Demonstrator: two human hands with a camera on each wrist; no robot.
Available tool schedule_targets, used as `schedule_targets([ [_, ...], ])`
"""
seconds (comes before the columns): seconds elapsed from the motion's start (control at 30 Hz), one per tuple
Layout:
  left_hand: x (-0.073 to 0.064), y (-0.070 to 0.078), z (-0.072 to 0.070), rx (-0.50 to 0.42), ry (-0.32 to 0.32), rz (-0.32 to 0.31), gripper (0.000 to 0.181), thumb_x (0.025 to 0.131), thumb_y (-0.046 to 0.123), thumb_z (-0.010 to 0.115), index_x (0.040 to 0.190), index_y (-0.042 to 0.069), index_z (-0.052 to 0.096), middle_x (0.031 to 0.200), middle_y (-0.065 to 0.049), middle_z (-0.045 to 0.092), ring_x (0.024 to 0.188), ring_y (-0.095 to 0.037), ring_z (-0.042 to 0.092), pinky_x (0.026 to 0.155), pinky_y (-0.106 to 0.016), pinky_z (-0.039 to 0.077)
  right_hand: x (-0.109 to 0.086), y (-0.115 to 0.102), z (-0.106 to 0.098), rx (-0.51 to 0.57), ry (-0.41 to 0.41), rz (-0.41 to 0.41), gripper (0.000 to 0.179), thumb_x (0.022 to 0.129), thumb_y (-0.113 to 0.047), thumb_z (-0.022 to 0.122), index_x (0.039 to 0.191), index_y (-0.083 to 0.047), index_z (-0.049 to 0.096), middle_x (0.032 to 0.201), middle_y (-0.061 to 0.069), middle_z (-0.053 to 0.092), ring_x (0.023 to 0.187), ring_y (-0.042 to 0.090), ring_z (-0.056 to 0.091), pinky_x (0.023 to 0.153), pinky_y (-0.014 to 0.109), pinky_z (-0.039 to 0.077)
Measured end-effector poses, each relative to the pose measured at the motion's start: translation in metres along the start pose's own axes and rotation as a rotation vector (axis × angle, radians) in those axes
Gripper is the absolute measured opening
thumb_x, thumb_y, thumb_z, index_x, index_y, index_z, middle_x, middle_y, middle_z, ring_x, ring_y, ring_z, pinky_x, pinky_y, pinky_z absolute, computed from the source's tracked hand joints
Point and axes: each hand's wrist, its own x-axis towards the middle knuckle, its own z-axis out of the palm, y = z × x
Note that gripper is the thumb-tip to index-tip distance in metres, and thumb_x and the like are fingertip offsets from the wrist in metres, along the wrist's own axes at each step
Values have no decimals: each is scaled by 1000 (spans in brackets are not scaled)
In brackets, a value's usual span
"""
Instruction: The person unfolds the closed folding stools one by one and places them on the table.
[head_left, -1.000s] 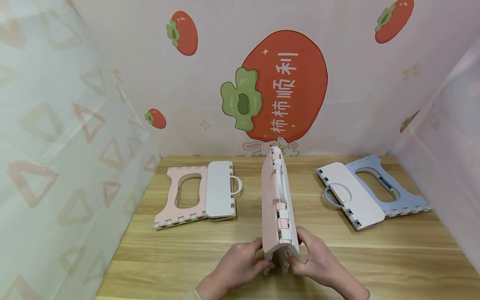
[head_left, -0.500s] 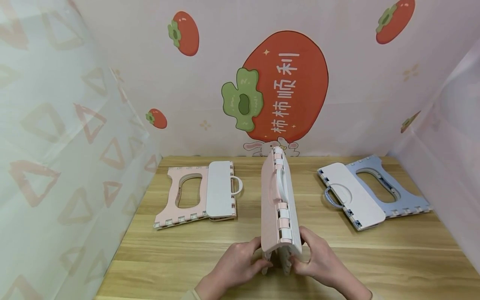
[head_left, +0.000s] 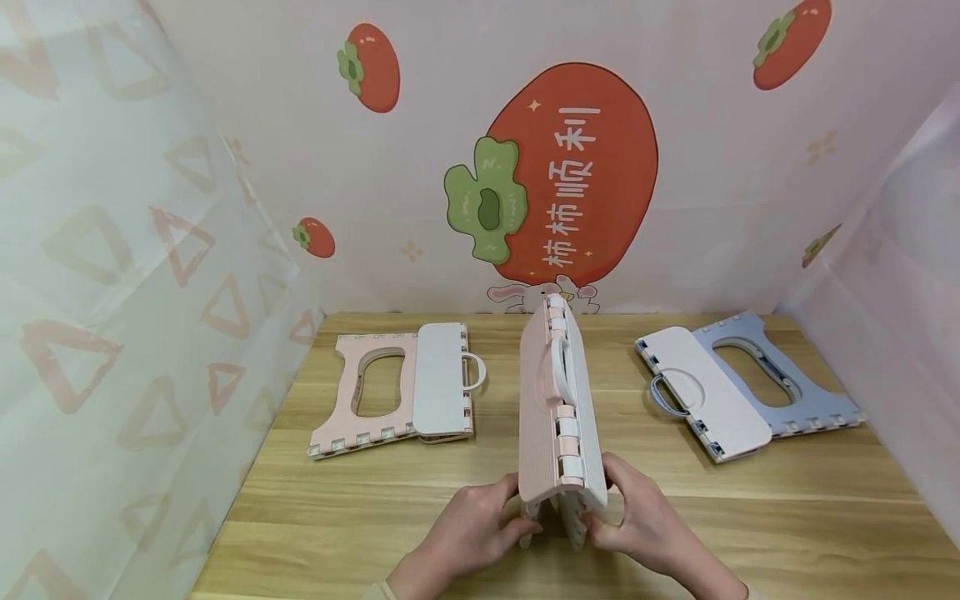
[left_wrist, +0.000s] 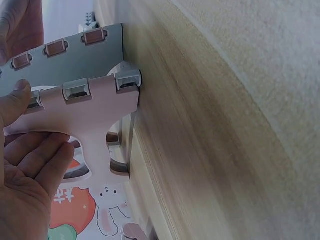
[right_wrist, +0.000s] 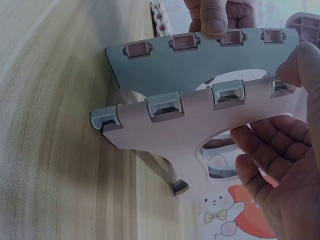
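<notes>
A pink and white folding stool [head_left: 542, 450] stands partly unfolded in the middle, its hinged seat edge and small white carry handle [head_left: 559, 371] on top. My left hand [head_left: 476, 529] grips the near left leg panel; in the left wrist view the thumb lies over the toothed edge and the fingers reach into the cutout of the pink panel [left_wrist: 95, 112]. My right hand [head_left: 637, 517] holds the opposite side the same way, as the right wrist view shows, thumb on the edge of a panel [right_wrist: 150, 125]. A gap shows between the two leg panels.
Flat on the wooden table [head_left: 337, 517] lie a folded pink and white stool [head_left: 438, 379] at left and a folded blue and white stool [head_left: 705, 387] at right. A persimmon-printed wall covering [head_left: 375, 167] stands behind; pale sheets [head_left: 90, 275] flank both sides.
The two halves of the folding stool have spread slightly farther apart, the hands moving a little outward with them. The other two stools stay put.
</notes>
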Motion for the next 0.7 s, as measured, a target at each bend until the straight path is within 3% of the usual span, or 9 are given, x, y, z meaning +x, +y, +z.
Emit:
schedule_targets([
  [0.7, -2, -3, -3, -16, 12, 5, 51, 83, 21, 87, 124, 6, 62, 106, -1, 76, 86, -14, 76, 73, -21, 60, -3, 1, -5, -16, 8, 12, 59, 65, -3, 82, 116, -20, 60, 99, -21, 60, 88, -2, 58, 75, 30, 56],
])
